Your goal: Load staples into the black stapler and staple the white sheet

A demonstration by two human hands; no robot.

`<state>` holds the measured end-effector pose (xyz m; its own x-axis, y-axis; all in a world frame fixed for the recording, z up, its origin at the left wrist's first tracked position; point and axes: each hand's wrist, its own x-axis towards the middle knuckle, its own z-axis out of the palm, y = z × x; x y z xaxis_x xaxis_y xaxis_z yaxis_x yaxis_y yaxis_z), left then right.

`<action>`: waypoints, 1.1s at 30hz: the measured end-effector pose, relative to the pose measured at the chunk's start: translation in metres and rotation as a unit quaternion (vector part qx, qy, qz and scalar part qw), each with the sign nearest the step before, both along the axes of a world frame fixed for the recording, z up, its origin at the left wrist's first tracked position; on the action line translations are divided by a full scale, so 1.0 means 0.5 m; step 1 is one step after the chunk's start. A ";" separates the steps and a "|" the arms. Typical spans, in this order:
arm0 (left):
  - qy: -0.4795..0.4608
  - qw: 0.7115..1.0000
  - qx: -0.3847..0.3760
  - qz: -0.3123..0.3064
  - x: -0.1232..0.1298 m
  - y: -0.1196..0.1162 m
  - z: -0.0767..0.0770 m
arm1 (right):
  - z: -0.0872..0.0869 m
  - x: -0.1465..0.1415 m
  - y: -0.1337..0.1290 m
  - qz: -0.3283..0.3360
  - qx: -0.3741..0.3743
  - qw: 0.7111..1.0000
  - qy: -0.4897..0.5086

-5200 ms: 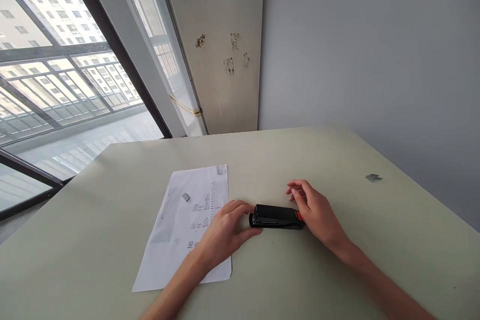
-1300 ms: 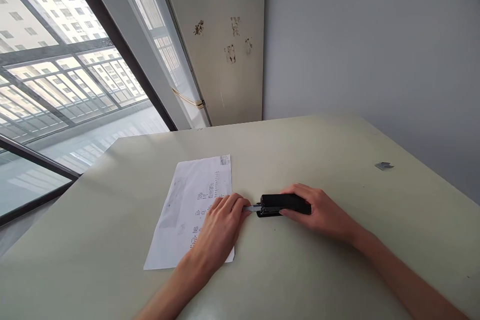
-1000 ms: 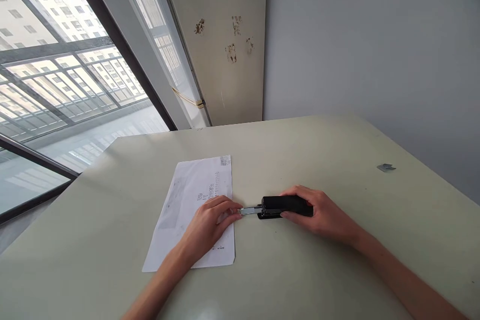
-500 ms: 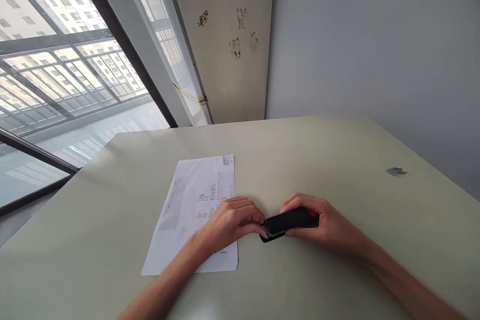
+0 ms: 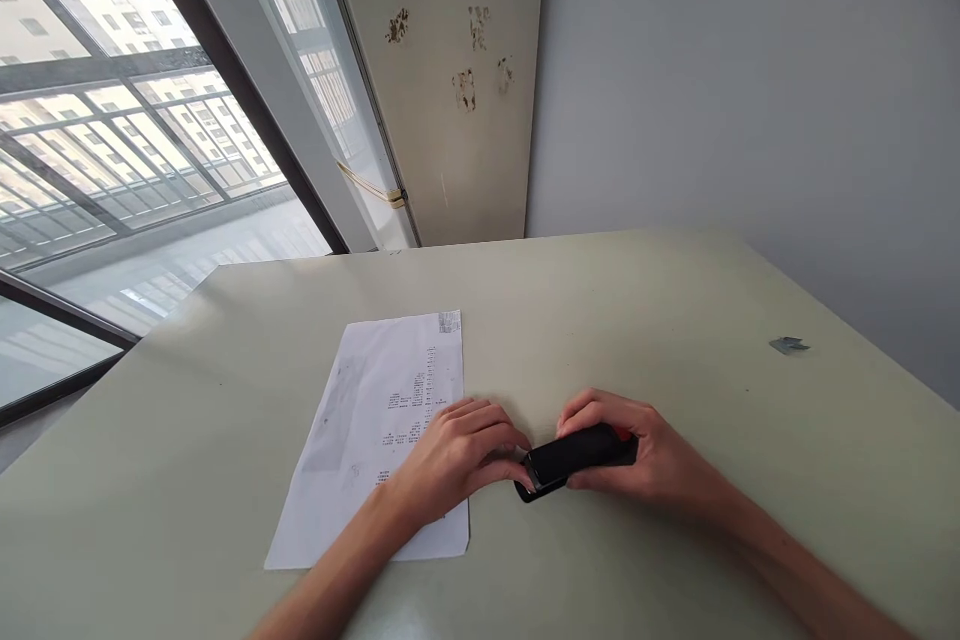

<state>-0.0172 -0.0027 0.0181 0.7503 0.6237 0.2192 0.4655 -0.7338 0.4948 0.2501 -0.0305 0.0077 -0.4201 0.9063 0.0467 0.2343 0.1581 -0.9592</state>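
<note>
A black stapler-like object [image 5: 574, 457] with a bit of red at its right end lies between my hands, just above or on the table. My right hand [image 5: 626, 440] is closed round its right end, thumb on the near side and fingers on the far side. The fingers of my left hand [image 5: 476, 445] pinch its left tip, where a small metallic part shows. Beneath my left hand and forearm lies a printed white paper [image 5: 360, 420], partly covered by them.
Small grey staple-like strips [image 5: 789, 345] lie on the pale table [image 5: 637, 310] at the far right. Behind the table stand a grey wall, a stained panel and a window on the left.
The view has shifted slightly. The left end of the black object has tipped a little nearer to me, and both hands still hold it.
</note>
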 end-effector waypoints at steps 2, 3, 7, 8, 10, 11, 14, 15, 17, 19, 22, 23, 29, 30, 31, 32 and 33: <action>0.001 1.000 0.002 0.008 -0.006 0.002 0.007 | 0.000 0.001 0.001 -0.007 0.006 1.000 -0.001; 0.001 1.000 0.001 0.011 -0.012 0.004 0.012 | 0.000 0.001 0.001 -0.009 0.010 1.000 -0.004; -0.008 0.998 -0.008 0.055 -0.057 0.030 0.032 | 0.004 0.005 0.003 -0.015 0.019 1.000 -0.016; -0.007 0.996 -0.008 0.086 -0.074 0.041 0.035 | 0.005 0.006 0.004 -0.020 0.021 0.999 -0.019; 0.010 0.985 -0.001 0.172 -0.110 0.069 0.034 | 0.004 0.009 0.005 -0.034 0.028 0.999 -0.033; 0.028 0.976 0.007 0.215 -0.128 0.086 0.030 | 0.003 0.011 0.005 -0.042 0.032 0.998 -0.042; 0.080 0.947 0.057 0.306 -0.176 0.141 0.009 | -0.005 0.015 0.007 -0.073 0.041 0.995 -0.062; 0.084 0.941 0.064 0.322 -0.187 0.159 0.001 | -0.007 0.016 0.007 -0.086 0.042 0.993 -0.063; 0.088 0.932 0.070 0.346 -0.201 0.193 -0.015 | -0.010 0.017 0.008 -0.112 0.043 0.991 -0.063; 0.087 0.925 0.073 0.363 -0.205 0.219 -0.027 | -0.010 0.018 0.009 -0.133 0.043 0.988 -0.064; 0.084 0.916 0.084 0.384 -0.194 0.241 -0.038 | -0.007 0.019 0.011 -0.146 0.043 0.986 -0.071; 0.082 0.914 0.088 0.387 -0.188 0.243 -0.040 | -0.006 0.019 0.011 -0.149 0.043 0.985 -0.075; 0.066 0.931 0.087 0.349 -0.133 0.190 -0.045 | -0.003 0.018 0.012 -0.150 0.043 0.984 -0.082; 0.062 0.936 0.081 0.337 -0.122 0.174 -0.045 | -0.003 0.019 0.011 -0.150 0.043 0.984 -0.082; 0.059 0.941 0.075 0.326 -0.110 0.158 -0.044 | -0.003 0.019 0.010 -0.151 0.043 0.984 -0.083; 0.057 0.945 0.069 0.315 -0.098 0.142 -0.043 | -0.003 0.019 0.009 -0.151 0.043 0.984 -0.083; 0.056 0.948 0.063 0.307 -0.086 0.128 -0.041 | -0.003 0.019 0.008 -0.150 0.044 0.984 -0.083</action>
<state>-0.0603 0.0611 -0.0026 0.2763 0.9247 0.2620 0.8684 -0.3570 0.3442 0.2598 -0.0264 0.0063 -0.1429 0.9861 0.0842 0.4357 0.1391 -0.8893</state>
